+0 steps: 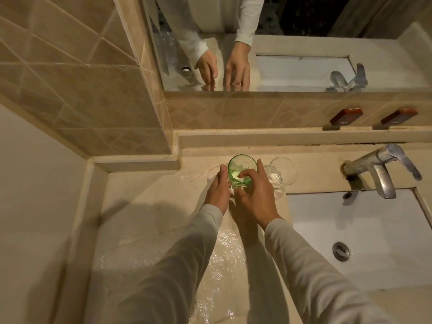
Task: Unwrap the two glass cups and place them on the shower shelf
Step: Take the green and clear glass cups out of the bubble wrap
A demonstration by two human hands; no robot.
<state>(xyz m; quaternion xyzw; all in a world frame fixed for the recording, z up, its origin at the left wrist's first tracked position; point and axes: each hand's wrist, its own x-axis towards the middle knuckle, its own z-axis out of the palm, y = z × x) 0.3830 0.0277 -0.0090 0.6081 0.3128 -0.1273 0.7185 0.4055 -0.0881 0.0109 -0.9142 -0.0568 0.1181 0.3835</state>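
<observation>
A green glass cup (240, 166) stands upright on the beige counter (145, 195), near the back ledge. My left hand (218, 189) touches its left side. My right hand (256, 188) wraps its right side, with the thumb over the rim. Right beside it stands a clear glass cup (284, 171), bare and upright, partly hidden by my right hand. A sheet of bubble wrap (224, 258) lies flat on the counter under my forearms.
A white sink (364, 223) with a metal tap (378, 167) lies to the right. A raised ledge (257, 137) runs along the back under a mirror (280, 43). Two red-brown tags (346, 116) hang on the tiled wall.
</observation>
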